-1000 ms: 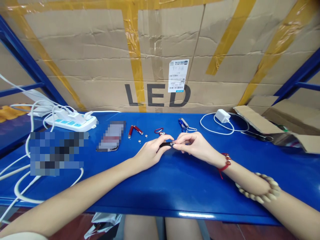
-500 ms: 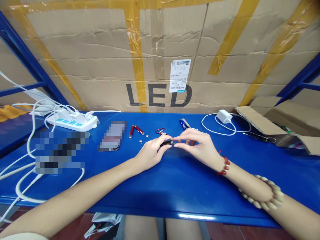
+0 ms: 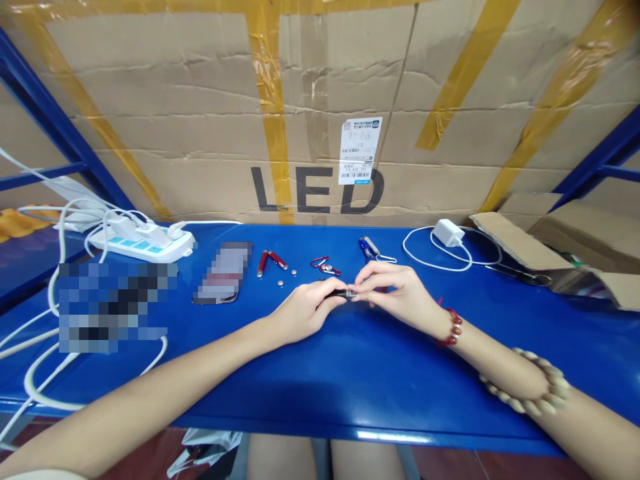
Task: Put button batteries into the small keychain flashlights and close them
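Between my two hands lies a small black flashlight (image 3: 340,293) with a shiny end, held roughly level above the table. My left hand (image 3: 303,308) is closed around its barrel, covering most of it. Thumb and fingertips of my right hand (image 3: 400,290) pinch the shiny end. Just beyond my fingers are a red carabiner (image 3: 319,262) and a second red carabiner (image 3: 332,272) with small silver discs beside it. Two red tubes (image 3: 278,261) with silver ends lie to the left, near a loose button cell (image 3: 294,272) and another button cell (image 3: 280,283).
Behind my right hand lies a blue flashlight (image 3: 367,248) with a clip. A phone (image 3: 225,270) and a white power strip (image 3: 145,245) with cables occupy the left. At right are a white charger (image 3: 448,233), tweezers (image 3: 520,272) and an open carton (image 3: 525,243). A large cardboard box (image 3: 200,133) stands behind.
My right fingertips have moved down slightly and closed around the flashlight's shiny end. Both carabiners show more fully beyond my hands. My left hand keeps its hold on the barrel.
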### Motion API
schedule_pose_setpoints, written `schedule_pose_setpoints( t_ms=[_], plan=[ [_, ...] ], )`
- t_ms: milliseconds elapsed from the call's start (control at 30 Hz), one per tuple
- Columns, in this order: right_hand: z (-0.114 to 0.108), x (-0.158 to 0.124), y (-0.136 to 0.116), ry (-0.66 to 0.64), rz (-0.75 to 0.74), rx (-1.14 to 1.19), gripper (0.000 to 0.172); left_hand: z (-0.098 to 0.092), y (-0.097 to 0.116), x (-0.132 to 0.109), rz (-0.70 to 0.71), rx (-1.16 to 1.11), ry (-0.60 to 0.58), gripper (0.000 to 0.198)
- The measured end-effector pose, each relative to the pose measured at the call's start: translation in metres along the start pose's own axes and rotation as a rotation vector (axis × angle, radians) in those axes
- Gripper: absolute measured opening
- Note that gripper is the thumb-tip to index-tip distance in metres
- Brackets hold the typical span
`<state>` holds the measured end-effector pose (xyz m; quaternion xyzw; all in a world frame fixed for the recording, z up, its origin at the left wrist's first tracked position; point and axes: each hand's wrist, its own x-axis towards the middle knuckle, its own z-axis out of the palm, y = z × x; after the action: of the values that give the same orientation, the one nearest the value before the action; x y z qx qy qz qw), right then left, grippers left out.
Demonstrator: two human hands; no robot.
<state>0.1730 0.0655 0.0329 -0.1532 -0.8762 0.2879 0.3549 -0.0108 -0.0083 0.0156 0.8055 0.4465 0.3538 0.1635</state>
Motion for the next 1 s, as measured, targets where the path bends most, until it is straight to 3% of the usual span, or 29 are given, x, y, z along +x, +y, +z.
schedule_pose_setpoints(
  t_ms=[367, 667, 833, 933, 1000],
  plan=[
    [0.0023, -0.0007, -0.0055, 0.083, 0.050, -0.013, 0.009, -0.0002, -0.0011, -0.0011, -0.029, 0.034, -0.001, 0.018],
    [0.0027, 0.0015, -0.0009, 0.031, 0.347, 0.287, 0.021, -0.0010, -0.0007, -0.0016, 0.002, 0.004, -0.027, 0.031],
    [0.0064, -0.0002, 0.0014, -0.014, 0.492, 0.318, 0.028, -0.0005, -0.0018, -0.0008, 0.013, 0.006, -0.027, 0.025],
    [0.0079, -0.0019, 0.0004, 0.022, 0.450, 0.249, 0.027, -0.0003, -0.0001, -0.0008, -0.019, 0.029, -0.010, 0.022],
    [0.0073, -0.0023, -0.0003, 0.087, 0.329, 0.145, 0.023, -0.0003, 0.0011, -0.0009, -0.053, 0.049, -0.008, 0.021]
  ],
)
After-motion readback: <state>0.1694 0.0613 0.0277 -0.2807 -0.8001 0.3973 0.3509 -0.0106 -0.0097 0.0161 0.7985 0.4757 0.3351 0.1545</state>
